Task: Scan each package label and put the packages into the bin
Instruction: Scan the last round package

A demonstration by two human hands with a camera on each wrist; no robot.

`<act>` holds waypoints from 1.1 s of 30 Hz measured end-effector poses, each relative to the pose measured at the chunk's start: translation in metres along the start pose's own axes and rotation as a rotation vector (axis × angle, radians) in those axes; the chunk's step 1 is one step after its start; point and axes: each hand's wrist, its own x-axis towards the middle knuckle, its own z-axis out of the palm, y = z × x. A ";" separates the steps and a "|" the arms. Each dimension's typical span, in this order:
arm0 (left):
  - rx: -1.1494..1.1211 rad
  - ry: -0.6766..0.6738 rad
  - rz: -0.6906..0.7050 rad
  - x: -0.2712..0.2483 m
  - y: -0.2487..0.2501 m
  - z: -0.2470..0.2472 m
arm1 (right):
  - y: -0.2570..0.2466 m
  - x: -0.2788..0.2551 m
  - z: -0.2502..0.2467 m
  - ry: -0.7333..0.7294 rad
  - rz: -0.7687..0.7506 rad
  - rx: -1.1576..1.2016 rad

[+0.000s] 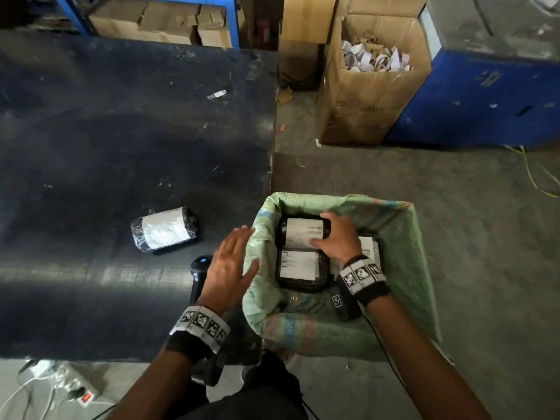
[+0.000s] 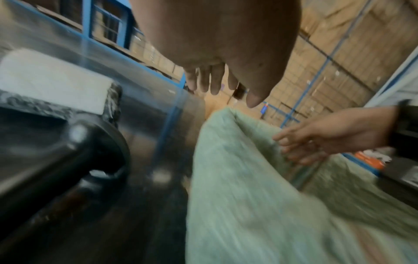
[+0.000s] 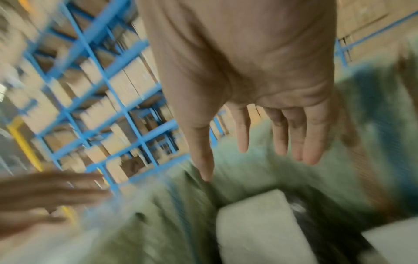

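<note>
- Package [image 1: 304, 231] lies in the bin [image 1: 418, 237] under the right hand [image 1: 336, 237], whose fingers [image 3: 312, 135] are spread and grip nothing.
- Left hand [image 1: 228, 262], flat and empty, hovers by the rim, above the scanner [image 1: 200, 268].
- One package [image 1: 165, 228] waits on the table [image 1: 91, 147].
- Risk: it may enter unscanned.

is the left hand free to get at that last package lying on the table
Probably yes. The left hand is open and holds nothing, hovering by the bin rim. The package lies on the table just beyond it, with nothing between them.
</note>
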 end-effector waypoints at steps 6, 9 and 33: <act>-0.004 0.120 -0.120 0.008 -0.068 -0.085 | -0.078 -0.074 0.006 0.113 -0.207 0.308; 0.088 0.093 -0.143 0.007 -0.118 -0.115 | -0.118 -0.100 0.041 0.034 -0.197 0.435; -0.186 -0.389 -0.251 0.030 -0.301 -0.142 | -0.204 -0.096 0.261 -0.100 0.373 1.023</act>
